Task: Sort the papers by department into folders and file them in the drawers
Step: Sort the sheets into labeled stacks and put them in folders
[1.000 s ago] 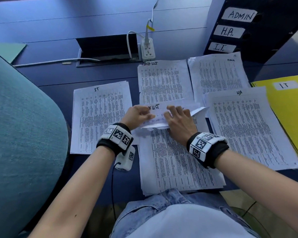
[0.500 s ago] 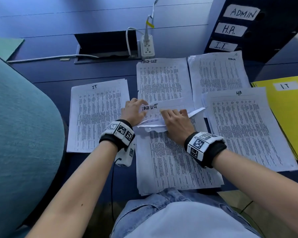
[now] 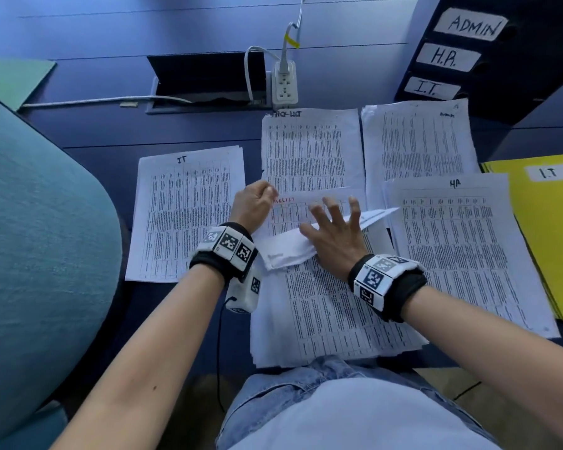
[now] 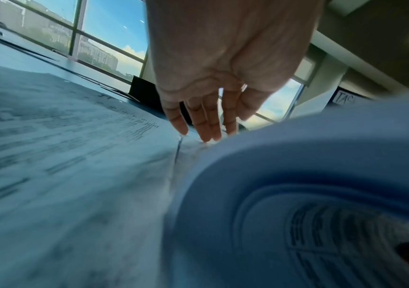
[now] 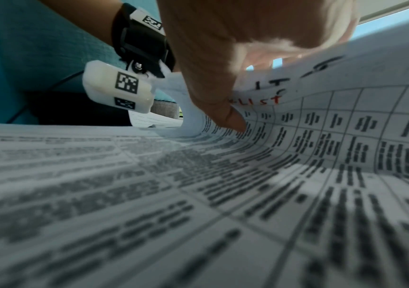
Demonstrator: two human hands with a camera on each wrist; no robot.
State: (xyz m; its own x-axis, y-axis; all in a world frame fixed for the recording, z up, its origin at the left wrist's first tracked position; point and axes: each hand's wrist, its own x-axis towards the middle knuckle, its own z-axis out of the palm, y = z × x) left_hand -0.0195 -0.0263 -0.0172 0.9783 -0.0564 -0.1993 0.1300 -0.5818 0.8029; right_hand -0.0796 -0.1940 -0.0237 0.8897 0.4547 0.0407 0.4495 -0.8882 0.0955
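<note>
The right hand (image 3: 333, 233) is lying with fingers straight and spread on the folded-back sheets (image 3: 293, 246) of the unsorted stack (image 3: 332, 313), holding nothing. Just left of it, the left hand (image 3: 253, 203) is resting fingertips on that stack's far-left corner, fingers loosely extended. The IT pile (image 3: 186, 212) is lying beside the left hand.

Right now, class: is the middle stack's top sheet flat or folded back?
Folded back: the top sheet curls toward the person under the right hand, baring a red heading.

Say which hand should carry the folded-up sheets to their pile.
Probably left. The left hand already touches the lifted sheets at their edge; the right hand lies open, spread flat on them.
</note>
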